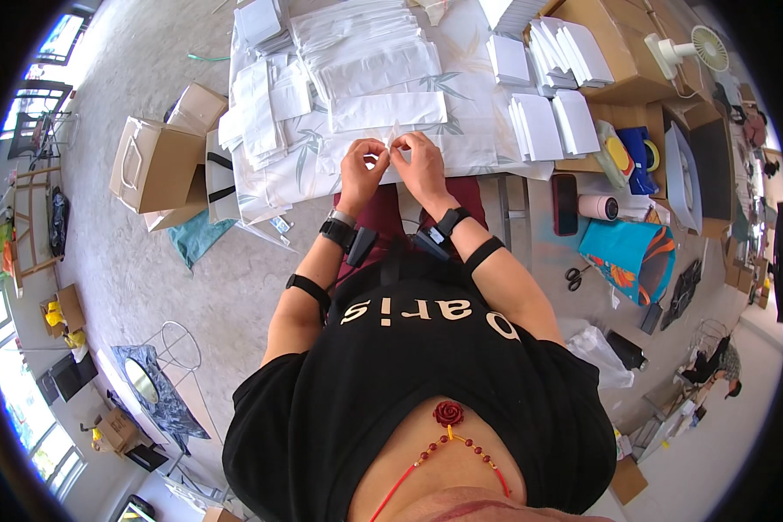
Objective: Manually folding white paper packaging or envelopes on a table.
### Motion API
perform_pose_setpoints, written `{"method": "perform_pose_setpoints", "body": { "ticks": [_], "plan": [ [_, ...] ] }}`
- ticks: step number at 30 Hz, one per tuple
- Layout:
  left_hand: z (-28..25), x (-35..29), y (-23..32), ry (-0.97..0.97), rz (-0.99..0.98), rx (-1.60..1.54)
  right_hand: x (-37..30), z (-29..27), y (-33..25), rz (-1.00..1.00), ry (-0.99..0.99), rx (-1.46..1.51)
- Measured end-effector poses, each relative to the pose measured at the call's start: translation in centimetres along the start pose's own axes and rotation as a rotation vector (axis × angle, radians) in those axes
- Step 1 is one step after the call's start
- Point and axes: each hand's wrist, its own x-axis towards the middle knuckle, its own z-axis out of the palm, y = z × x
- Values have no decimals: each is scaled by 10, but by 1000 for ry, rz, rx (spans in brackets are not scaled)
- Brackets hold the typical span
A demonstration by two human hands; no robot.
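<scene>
At the table's near edge, my left hand (363, 177) and my right hand (418, 170) almost meet, each with fingers in a pinch. A thin whitish strip (393, 133) shows between the fingertips; its exact kind is too small to make out. Under and around the hands lie flat, clear-looking white sleeves (470, 150). Just beyond them rests a folded white piece (388, 111). Farther back, rows of overlapping white flat pieces (357, 43) cover the table, with more white pieces (257, 109) piled at the left.
Stacked white boxes or pads (535, 126) stand at the table's right side, near cardboard boxes (622, 52) and a small fan (705, 50). A phone (565, 204), a pink cup (598, 207) and a blue bag (622, 261) lie at right. Open cartons (161, 165) stand left; another person (722, 365) is far right.
</scene>
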Motion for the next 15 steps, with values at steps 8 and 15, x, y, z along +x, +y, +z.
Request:
{"method": "perform_pose_setpoints", "body": {
  "ticks": [8, 15],
  "plan": [
    [-11, -10, -9, -117, -176, -431, -1, -1, -8, 68, -60, 190],
    [-20, -13, -6, -22, -164, -637, 1, 1, -21, 66, -78, 217]
  ]
}}
